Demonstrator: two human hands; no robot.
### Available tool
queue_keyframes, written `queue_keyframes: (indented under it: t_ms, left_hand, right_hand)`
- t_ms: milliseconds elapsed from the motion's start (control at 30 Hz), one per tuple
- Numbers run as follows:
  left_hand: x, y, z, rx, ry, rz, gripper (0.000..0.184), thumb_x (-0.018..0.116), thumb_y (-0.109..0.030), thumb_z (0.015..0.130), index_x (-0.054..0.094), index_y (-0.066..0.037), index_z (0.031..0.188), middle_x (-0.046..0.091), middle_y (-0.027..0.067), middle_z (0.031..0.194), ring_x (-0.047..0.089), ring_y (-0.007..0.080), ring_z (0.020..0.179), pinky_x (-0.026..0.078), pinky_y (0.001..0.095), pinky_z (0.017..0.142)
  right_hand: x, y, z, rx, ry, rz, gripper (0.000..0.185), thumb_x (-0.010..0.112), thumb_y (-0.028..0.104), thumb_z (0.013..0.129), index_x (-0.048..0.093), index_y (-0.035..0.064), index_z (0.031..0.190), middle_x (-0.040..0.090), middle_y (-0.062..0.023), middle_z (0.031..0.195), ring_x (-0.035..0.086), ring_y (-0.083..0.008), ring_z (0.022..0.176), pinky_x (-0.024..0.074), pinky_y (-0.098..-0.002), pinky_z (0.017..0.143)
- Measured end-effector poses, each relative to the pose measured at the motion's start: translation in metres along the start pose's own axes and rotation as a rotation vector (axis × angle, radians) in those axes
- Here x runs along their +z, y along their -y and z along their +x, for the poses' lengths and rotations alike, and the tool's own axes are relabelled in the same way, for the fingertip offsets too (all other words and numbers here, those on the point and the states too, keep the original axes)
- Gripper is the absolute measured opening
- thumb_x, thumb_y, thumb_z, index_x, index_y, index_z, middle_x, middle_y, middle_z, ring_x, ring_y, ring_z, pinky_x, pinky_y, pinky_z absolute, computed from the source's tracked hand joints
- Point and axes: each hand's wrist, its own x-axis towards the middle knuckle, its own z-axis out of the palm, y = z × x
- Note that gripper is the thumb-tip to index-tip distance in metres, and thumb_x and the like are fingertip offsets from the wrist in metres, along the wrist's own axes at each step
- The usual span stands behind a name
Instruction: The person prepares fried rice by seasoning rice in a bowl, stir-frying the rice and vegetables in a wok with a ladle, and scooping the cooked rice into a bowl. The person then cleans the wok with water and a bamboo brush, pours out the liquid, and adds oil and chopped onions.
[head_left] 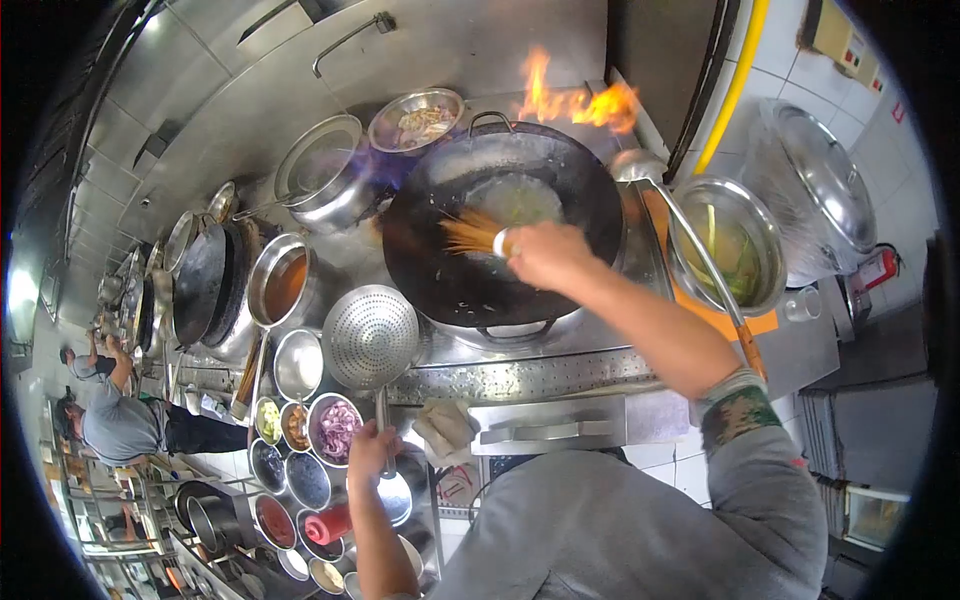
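My right hand [548,256] is closed around the white-banded handle of a bamboo brush [470,234], whose bristles spread inside a large black wok [430,190]. Some liquid [520,200] lies at the bottom of the wok. My left hand [370,455] grips the handle of a perforated metal strainer [371,337], held to the left of the wok above the counter edge. A bowl of sliced purple onion [336,430] is just left of that hand. A folded cloth [444,430] lies to its right.
Flames [575,100] rise behind the wok. A ladle [700,240] rests across a bowl with green stalks [735,250] at right. Pots, including one of brown liquid [285,285], stand at left. Several seasoning bowls and a red bottle [328,523] sit lower left. Other people [120,420] work far left.
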Motion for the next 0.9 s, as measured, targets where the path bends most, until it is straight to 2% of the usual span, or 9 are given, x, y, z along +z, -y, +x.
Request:
queue_keyframes:
  t_ms: [67,100,233,333,500,633,700,800,900]
  left_hand:
    - [-0.001,0.014,0.001,0.130,-0.105,0.453,0.049,0.067,-0.016,0.088,0.057,0.012,0.126,0.069,0.0264,0.106,0.070,0.0356,0.091,0.057,0.0423,0.083]
    - [0.012,-0.011,-0.023,0.132,-0.149,0.442,0.062,0.070,-0.017,0.085,0.051,0.013,0.136,0.064,0.0328,0.120,0.065,0.0444,0.109,0.049,0.0460,0.100]
    - [0.048,-0.024,-0.061,0.543,-0.407,0.640,0.062,0.071,-0.019,0.088,0.050,0.010,0.138,0.053,0.0338,0.138,0.051,0.0456,0.130,0.041,0.0456,0.110]
    - [0.082,-0.040,-0.079,0.497,-0.276,0.513,0.061,0.069,-0.020,0.092,0.047,0.010,0.141,0.051,0.0352,0.139,0.049,0.0472,0.132,0.040,0.0464,0.110]
    - [0.107,0.016,-0.058,0.459,-0.426,0.488,0.071,0.067,-0.028,0.096,0.036,0.015,0.145,0.047,0.0382,0.141,0.049,0.0486,0.132,0.040,0.0471,0.110]
    - [0.114,0.029,-0.040,0.277,-0.422,0.211,0.064,0.067,-0.027,0.097,0.043,0.012,0.141,0.060,0.0290,0.125,0.061,0.0357,0.114,0.047,0.0402,0.099]
    - [0.110,0.032,-0.036,0.138,-0.348,0.002,0.057,0.068,-0.026,0.097,0.049,0.010,0.137,0.066,0.0207,0.113,0.064,0.0258,0.102,0.049,0.0351,0.091]
    - [0.117,0.038,-0.036,0.224,-0.290,-0.213,0.047,0.070,-0.025,0.095,0.056,0.006,0.127,0.065,0.0090,0.102,0.059,0.0143,0.092,0.047,0.0291,0.082]
    - [0.123,0.040,-0.034,0.182,-0.248,-0.251,0.045,0.075,-0.025,0.091,0.057,0.004,0.121,0.065,0.0094,0.105,0.060,0.0147,0.094,0.048,0.0291,0.083]
  right_hand:
    - [-0.028,-0.024,-0.024,-0.151,-0.081,0.054,0.024,0.066,0.026,0.086,0.073,0.0137,0.106,0.074,-0.0169,0.099,0.071,-0.0377,0.093,0.0566,-0.0501,0.080]
    - [-0.040,-0.032,-0.043,-0.197,-0.116,0.134,0.029,0.067,0.028,0.086,0.073,0.0152,0.112,0.074,-0.0161,0.103,0.070,-0.0381,0.097,0.0562,-0.0493,0.085]
    - [-0.047,-0.044,-0.079,-0.178,0.103,0.210,0.036,0.070,0.029,0.086,0.072,0.0170,0.120,0.073,-0.0162,0.106,0.069,-0.0391,0.099,0.0546,-0.0478,0.090]
    - [-0.055,-0.049,-0.067,0.008,0.059,-0.032,0.044,0.076,0.032,0.083,0.071,0.0169,0.125,0.072,-0.0169,0.111,0.068,-0.0375,0.104,0.0521,-0.0459,0.094]
    - [-0.099,-0.066,-0.102,-0.177,0.189,0.078,0.039,0.071,0.028,0.084,0.072,0.0155,0.121,0.071,-0.0186,0.112,0.067,-0.0367,0.105,0.0526,-0.0479,0.093]
    - [-0.067,-0.072,-0.071,0.018,0.146,-0.013,0.046,0.076,0.030,0.083,0.070,0.0179,0.126,0.070,-0.0145,0.118,0.064,-0.0318,0.112,0.0490,-0.0431,0.098]
    - [-0.086,-0.094,-0.081,-0.090,0.101,-0.015,0.047,0.075,0.031,0.084,0.068,0.0184,0.129,0.071,-0.0139,0.117,0.064,-0.0321,0.111,0.0495,-0.0428,0.098]
    - [-0.116,-0.084,-0.096,-0.056,0.201,0.008,0.045,0.074,0.030,0.084,0.069,0.0182,0.127,0.071,-0.0127,0.116,0.065,-0.0329,0.110,0.0510,-0.0433,0.095]
    - [-0.062,-0.103,-0.076,-0.108,-0.001,-0.080,0.044,0.074,0.027,0.082,0.070,0.0155,0.124,0.070,-0.0140,0.118,0.064,-0.0367,0.108,0.0516,-0.0457,0.094]
